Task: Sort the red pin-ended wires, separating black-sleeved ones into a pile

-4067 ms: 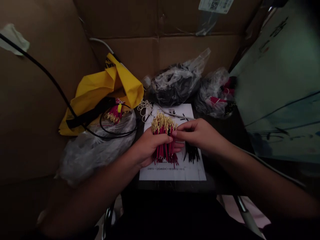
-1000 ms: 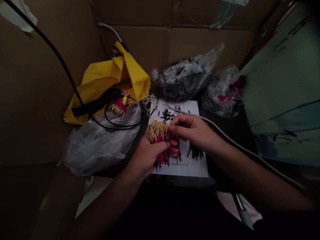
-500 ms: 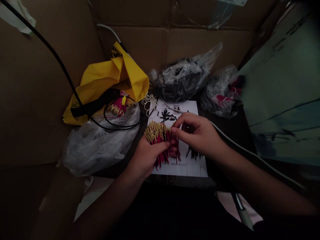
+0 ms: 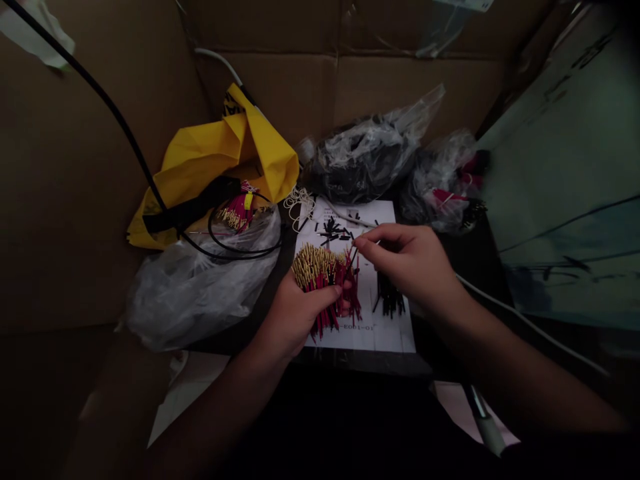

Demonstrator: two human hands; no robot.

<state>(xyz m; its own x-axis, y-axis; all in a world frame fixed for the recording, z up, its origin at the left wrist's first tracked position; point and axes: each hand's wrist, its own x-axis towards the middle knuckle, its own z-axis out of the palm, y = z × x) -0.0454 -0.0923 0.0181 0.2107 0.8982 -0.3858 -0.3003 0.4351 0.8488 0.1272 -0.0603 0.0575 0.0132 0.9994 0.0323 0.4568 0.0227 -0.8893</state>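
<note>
A thick bundle of red and black wires with gold-coloured tips (image 4: 315, 267) is gripped in my left hand (image 4: 295, 310), its thumb across the front. Up and to the right, my right hand (image 4: 400, 257) pinches a thin dark wire (image 4: 352, 257) at its upper end, the lower part reaching down to the bundle's right side. Beneath them lies a white printed sheet (image 4: 365, 339). Short black pieces (image 4: 333, 230) are scattered on its upper part, and a pile of black wires (image 4: 390, 297) rests at its right edge.
A yellow bag (image 4: 200, 150) and a clear plastic bag (image 4: 185, 293) lie at the left, with a tied wire bundle (image 4: 237, 212) between them. Behind the sheet are white loops (image 4: 300, 203) and a bag of dark items (image 4: 365, 157). A pale cable (image 4: 525, 320) crosses at the right.
My right hand has moved right and slightly up, away from the bundle's tips, and a dark wire now shows at its fingertips. The left hand has barely shifted.
</note>
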